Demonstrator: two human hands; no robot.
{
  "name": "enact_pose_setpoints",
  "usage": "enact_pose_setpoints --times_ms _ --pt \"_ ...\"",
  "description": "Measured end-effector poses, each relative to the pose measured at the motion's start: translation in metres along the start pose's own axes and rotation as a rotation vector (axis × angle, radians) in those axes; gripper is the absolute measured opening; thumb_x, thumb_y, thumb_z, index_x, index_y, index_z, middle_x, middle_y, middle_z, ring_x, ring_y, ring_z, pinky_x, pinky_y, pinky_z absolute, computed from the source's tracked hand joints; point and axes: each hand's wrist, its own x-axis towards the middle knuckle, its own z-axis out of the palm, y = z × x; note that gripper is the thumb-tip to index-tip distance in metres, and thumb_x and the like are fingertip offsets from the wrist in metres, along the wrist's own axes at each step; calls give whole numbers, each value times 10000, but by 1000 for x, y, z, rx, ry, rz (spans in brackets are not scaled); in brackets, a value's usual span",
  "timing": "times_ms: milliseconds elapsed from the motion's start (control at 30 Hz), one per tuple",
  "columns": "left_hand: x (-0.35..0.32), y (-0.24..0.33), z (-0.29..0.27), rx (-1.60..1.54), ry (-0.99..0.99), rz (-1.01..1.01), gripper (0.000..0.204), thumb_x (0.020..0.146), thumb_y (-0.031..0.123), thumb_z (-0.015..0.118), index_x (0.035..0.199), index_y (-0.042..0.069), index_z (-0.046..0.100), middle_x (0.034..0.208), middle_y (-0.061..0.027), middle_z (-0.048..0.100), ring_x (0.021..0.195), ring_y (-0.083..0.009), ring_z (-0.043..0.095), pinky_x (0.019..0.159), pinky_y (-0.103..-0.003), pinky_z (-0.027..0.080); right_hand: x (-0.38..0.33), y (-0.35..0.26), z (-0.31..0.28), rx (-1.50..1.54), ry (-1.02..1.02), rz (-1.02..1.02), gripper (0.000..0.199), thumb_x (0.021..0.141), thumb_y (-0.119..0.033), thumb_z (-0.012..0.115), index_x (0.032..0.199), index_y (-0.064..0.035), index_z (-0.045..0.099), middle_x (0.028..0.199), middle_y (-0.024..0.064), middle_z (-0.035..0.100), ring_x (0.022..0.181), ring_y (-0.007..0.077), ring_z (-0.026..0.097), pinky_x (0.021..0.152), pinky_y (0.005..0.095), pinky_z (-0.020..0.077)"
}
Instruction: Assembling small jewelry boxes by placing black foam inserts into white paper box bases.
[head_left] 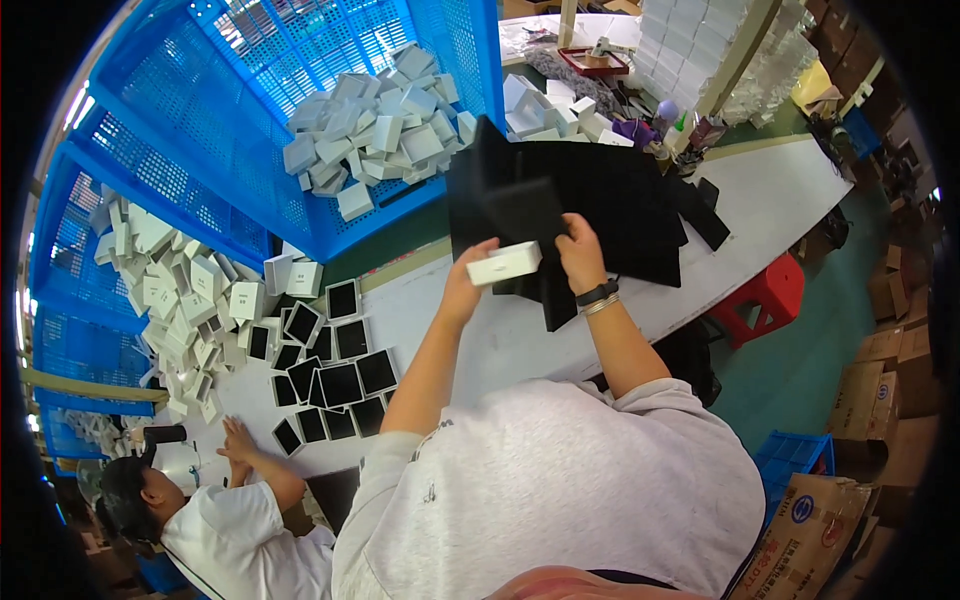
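Note:
My left hand [463, 285] is closed on a small white cardboard box [503, 264], held above the table in front of me. My right hand [583, 255], with a dark band and bangles at the wrist, pinches the edge of a blurred black sheet [522, 208] just beyond the box. Behind it lies a spread of larger black sheets [610, 190], with narrow black strips [706, 214] at its right end. To the left, several white box halves with black insides [340, 384] lie on the white table [440, 340].
Tall blue perforated crates [190, 130] stand at the left and back, one with a heap of white boxes [385, 125]. Another heap [185, 290] covers the left table end, where a co-worker [235, 510] reaches in. A red stool [765, 300] and cartons [815, 525] stand at the right.

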Motion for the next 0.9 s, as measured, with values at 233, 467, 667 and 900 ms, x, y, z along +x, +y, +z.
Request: enact_pose_setpoints --times_ms 233,467,667,900 --pt "38 -38 25 528 -191 267 151 814 25 625 963 48 625 929 -72 647 892 -198 608 794 -288 455 36 -23 -55 -34 24 26 273 779 41 439 1011 44 584 870 68 635 801 164 602 746 263 465" --pt "39 -56 11 953 180 25 194 776 37 520 938 66 621 946 -191 648 954 -382 599 768 -422 473 26 -61 -85 30 327 -198 310 778 27 429 1046 41 586 947 74 649 808 186 616 749 273 480" --pt "13 -48 -1 760 326 193 150 777 38 545 912 33 611 918 -206 616 918 -385 577 777 -402 466 24 -102 -94 505 19 -219 404 826 -10 378 1206 42 506 1185 110 583 1078 198 564 951 322 436" --pt "-56 -17 -33 484 198 298 195 730 -106 551 803 73 579 1103 -68 447 984 -197 527 757 -237 468 2 -66 -49 56 -77 24 285 890 -223 649 1086 -42 549 920 -16 598 736 31 527 549 172 401"
